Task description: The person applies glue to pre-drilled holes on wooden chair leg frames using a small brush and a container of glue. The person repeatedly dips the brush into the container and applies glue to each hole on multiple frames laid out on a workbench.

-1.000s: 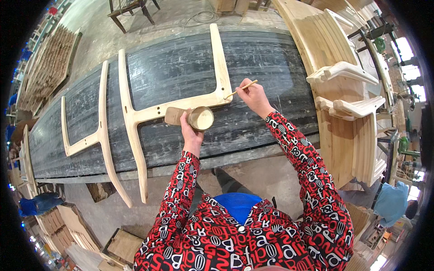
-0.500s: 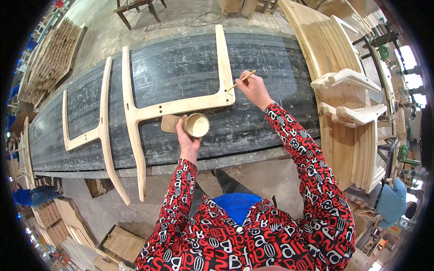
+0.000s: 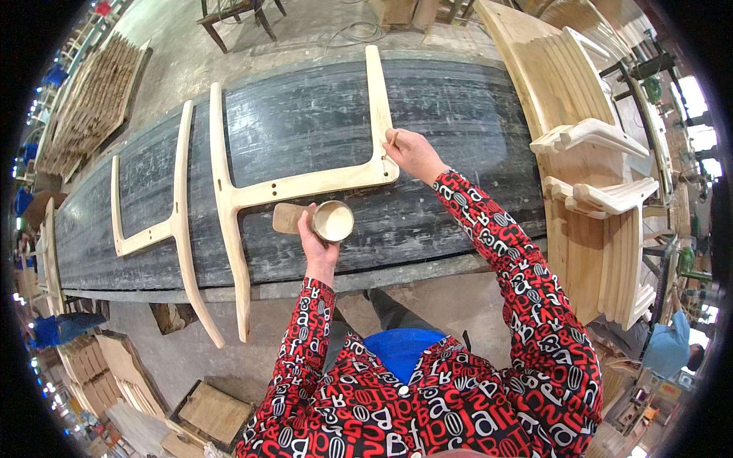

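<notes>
My left hand (image 3: 319,252) is closed round a small round cup (image 3: 347,222) with pale cream paste or liquid inside. A flat wooden piece (image 3: 287,218) sticks out beside the cup on its left. My right hand (image 3: 417,157) pinches a thin wooden stick (image 3: 394,138), mostly hidden by the fingers, at the right corner of a pale wooden chair-like frame (image 3: 313,184). That frame lies on a dark worktable (image 3: 298,122) and has small dark holes along its crosspiece and corner. A similar wooden frame (image 3: 150,237) lies to its left.
Stacked curved wooden parts (image 3: 603,198) stand at the table's right end. A pile of wooden slats (image 3: 95,99) is on the floor at the far left. A dark wooden stand (image 3: 237,19) is beyond the table. Another person in light blue (image 3: 666,345) is at the far right.
My right hand has moved slightly left and down, bringing the stick closer to the frame's corner and more upright. My left hand still holds the cup in nearly the same place.
</notes>
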The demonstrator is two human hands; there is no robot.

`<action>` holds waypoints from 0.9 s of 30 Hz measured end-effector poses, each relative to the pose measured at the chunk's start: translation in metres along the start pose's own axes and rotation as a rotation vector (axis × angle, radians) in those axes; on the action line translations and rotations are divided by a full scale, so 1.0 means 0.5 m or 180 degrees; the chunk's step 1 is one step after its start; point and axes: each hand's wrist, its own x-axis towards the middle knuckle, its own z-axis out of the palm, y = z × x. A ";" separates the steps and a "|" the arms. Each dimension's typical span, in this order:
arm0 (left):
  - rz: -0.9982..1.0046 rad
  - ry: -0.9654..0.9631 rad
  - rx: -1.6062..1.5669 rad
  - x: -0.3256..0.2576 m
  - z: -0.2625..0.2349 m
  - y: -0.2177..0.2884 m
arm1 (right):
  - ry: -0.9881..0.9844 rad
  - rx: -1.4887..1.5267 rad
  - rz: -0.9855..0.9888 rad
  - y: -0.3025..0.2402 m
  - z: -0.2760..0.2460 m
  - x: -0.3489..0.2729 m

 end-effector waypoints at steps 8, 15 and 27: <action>0.0076 -0.0040 -0.0096 -0.002 -0.009 0.001 | -0.0141 0.0032 0.0345 -0.031 -0.026 -0.015; 0.0069 0.0003 -0.0121 -0.008 -0.025 0.002 | -0.0161 0.0142 0.0489 -0.042 -0.031 -0.006; 0.0082 0.0017 -0.0075 -0.026 -0.016 -0.004 | -0.0351 0.0985 0.0520 -0.024 0.004 -0.030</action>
